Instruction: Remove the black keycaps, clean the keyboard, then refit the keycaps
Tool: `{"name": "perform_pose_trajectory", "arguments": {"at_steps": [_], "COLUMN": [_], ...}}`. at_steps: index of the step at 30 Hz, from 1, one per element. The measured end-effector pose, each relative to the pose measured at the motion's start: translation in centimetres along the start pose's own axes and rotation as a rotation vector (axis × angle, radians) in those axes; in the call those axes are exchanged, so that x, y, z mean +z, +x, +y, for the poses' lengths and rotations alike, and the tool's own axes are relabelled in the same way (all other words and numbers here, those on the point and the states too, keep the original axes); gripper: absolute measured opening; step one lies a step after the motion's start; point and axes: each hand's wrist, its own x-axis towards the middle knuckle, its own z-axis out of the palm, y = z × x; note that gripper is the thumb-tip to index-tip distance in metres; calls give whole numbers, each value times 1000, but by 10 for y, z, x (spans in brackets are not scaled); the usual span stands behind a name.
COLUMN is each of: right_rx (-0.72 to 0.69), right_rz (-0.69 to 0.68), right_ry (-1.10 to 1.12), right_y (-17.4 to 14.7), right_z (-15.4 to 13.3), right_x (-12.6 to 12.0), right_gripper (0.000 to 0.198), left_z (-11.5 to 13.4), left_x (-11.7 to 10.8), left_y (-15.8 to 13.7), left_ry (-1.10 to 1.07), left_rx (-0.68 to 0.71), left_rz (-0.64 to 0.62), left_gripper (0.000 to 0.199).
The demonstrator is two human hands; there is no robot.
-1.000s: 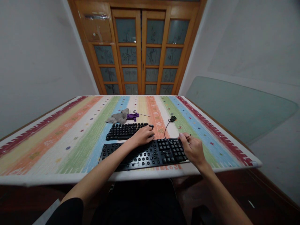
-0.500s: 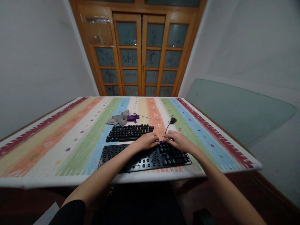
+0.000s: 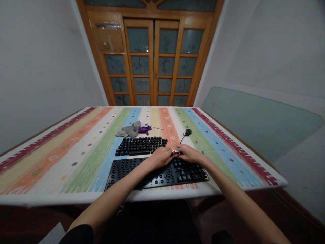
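A black keyboard lies near the table's front edge. Many of its keycaps are off on the left and middle, while those on the right are still in place. Over its back edge, my left hand has its fingers closed close to the right fingertips; what they hold is hidden. My right hand is closed around a small shiny metal tool, whose exact kind is unclear. Behind the keyboard, loose black keycaps are laid out in rows.
Beyond the keycaps lie a grey cloth, a purple cloth and a thin rod. The keyboard's coiled black cable rests behind my right hand. A striped cloth covers the table.
My hands have drawn closer together, the right one shifting left with the metal tool towards the left fingertips. The view has tilted slightly up. The keyboard and keycaps look unmoved.
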Motion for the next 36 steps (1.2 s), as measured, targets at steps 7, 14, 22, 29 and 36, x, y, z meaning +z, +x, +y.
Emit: {"name": "perform_pose_trajectory", "arguments": {"at_steps": [7, 14, 22, 29, 36], "right_rx": [-82, -114, -84, -132, -193], "right_rz": [-36, -76, -102, -145, -185], "right_ry": [21, -24, -161, -237, -294], "right_y": [1, 1, 2, 5, 10], "right_z": [4, 8, -3, -4, -5], "right_x": [0, 3, -1, -4, -7], "right_gripper": [10, 10, 9, 10, 11], "left_z": [1, -1, -3, -5, -3], "left_x": [9, 11, 12, 12, 12], "left_y": [-4, -7, -10, -11, -11], "left_ry": [52, 37, -35, -60, -69], "left_rx": [-14, 14, 12, -2, -23], "left_rz": [22, 51, 80, 54, 57], "left_gripper": [21, 19, 18, 15, 13]}}
